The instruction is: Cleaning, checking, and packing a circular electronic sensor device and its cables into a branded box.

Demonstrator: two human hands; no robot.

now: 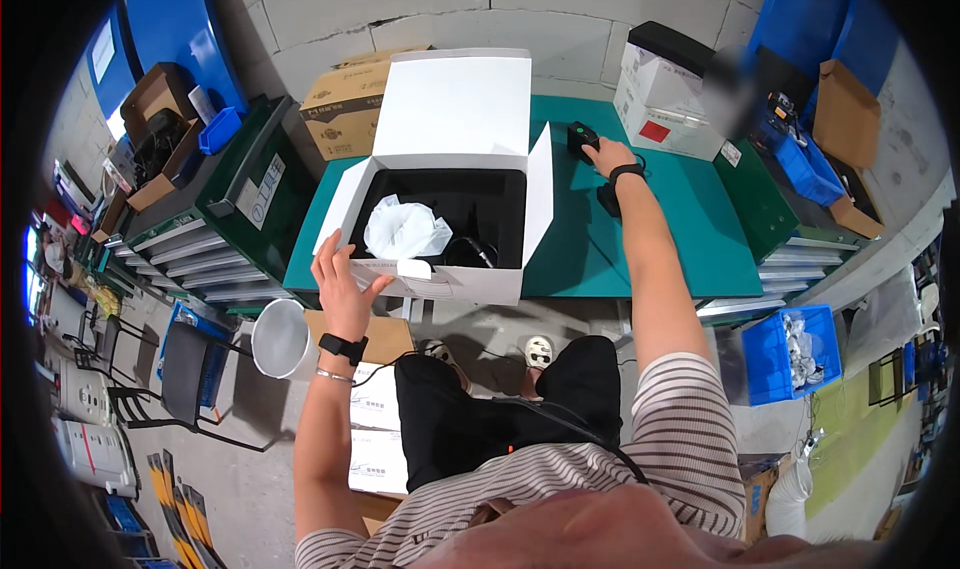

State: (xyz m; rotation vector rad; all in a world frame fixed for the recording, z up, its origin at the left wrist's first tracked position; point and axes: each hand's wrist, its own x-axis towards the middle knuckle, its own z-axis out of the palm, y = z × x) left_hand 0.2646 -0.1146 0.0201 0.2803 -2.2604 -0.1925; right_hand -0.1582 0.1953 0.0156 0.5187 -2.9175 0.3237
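An open white cardboard box (538, 204) stands on the green table, with its lid raised at the back and a black foam insert inside. In the insert lie a crumpled white plastic bag (405, 231) and, to its right, a dark cable. My left hand (345, 287) is at the box's front left corner, its fingers apart and the thumb along the front wall. To the right of the box, my right hand (610, 156) has its fingers closed on a small black boxy device (580, 139) with a green spot on top. Another black piece (607, 201) lies below that wrist, partly hidden.
A white carton (665, 94) with a black top stands at the back right, brown cartons (350, 99) at the back left. Green drawer cabinets (235, 194) flank the table (690, 239). A white bin (282, 337) and blue crate (792, 354) are on the floor.
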